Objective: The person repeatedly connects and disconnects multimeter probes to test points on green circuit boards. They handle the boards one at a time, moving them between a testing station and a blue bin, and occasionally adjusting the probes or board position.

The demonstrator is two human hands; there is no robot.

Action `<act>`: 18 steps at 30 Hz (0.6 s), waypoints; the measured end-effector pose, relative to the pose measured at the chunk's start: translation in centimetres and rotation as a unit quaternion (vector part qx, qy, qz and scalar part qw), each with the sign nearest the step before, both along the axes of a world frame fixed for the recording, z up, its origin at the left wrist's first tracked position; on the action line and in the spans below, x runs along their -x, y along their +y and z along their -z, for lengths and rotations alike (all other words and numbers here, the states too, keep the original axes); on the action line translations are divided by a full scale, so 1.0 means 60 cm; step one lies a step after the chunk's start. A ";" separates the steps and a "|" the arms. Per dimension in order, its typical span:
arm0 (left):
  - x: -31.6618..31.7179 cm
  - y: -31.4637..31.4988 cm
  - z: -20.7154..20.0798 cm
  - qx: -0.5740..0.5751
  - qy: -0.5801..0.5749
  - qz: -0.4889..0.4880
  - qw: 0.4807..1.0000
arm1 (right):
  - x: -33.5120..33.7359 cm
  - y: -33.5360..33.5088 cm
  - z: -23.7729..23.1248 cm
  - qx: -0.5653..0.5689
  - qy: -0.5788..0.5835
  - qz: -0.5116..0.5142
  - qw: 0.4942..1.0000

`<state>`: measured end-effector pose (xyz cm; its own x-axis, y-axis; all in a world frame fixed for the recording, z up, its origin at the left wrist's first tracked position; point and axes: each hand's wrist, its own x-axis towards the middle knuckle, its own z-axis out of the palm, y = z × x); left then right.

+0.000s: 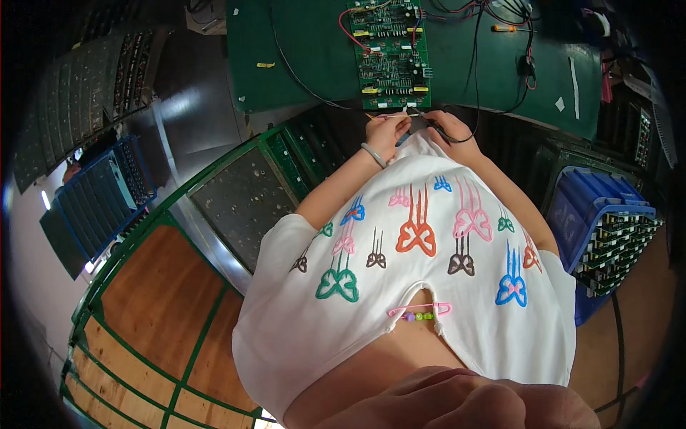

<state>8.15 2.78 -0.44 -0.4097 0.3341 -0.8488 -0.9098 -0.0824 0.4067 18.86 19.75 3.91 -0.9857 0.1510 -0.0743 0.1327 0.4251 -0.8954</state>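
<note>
Dark-green bench (314,43) fills the top of view; long green circuit panel with small components (393,56) sits at its near edge, long axis running toward the far edge. Panel lies just beyond both hands, left hand (386,134) nearer its midline. Left pinches a thin pale strand (391,116); right hand (456,134) closes round a slim dark tool (417,111), exact type unclear.

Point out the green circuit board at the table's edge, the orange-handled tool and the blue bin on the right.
Green circuit board (391,61): head view, middle of its component side.
Orange-handled tool (504,28): head view, on its handle.
Blue bin (574,214): head view, on its side wall.
</note>
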 end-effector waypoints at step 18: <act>-0.005 -0.003 0.034 -0.007 0.005 -0.021 1.000 | 0.004 0.000 0.002 -0.005 -0.018 -0.004 1.000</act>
